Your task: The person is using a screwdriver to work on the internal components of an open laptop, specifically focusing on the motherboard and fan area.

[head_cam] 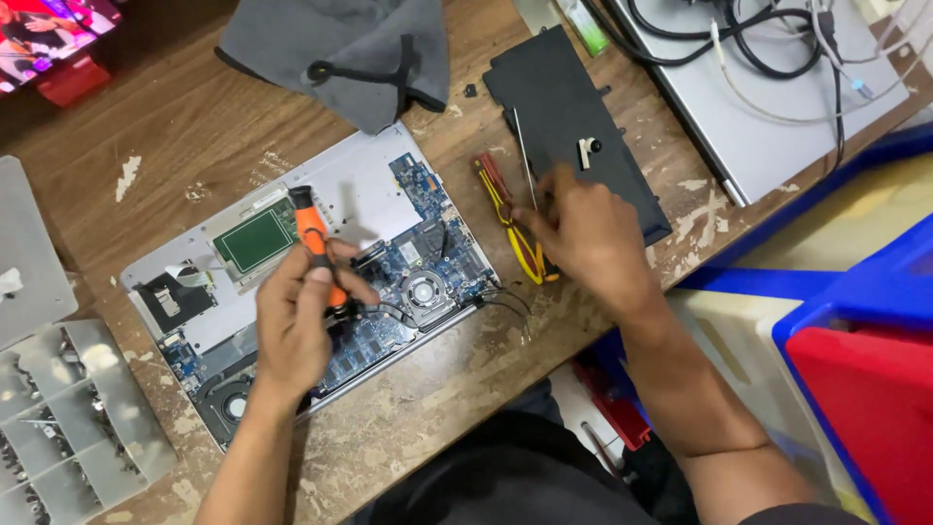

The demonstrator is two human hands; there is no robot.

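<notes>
On scarred wooden workbench [194, 117], opened laptop [369, 194]

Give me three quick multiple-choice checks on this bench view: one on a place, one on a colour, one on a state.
1. Where does the grey cloth pouch lie?
A. beyond the opened laptop
B. on the parts tray
C. under the black panel

2. What colour is the screwdriver in the left hand?
A. blue
B. orange and black
C. green

3. How is the laptop?
A. lid shut
B. bottom cover off, board bare
C. boxed

Answers: 1 A, it sits past the laptop's far edge. 2 B, the handle shows above the fist. 3 B, the fan and circuit board are exposed.
</notes>
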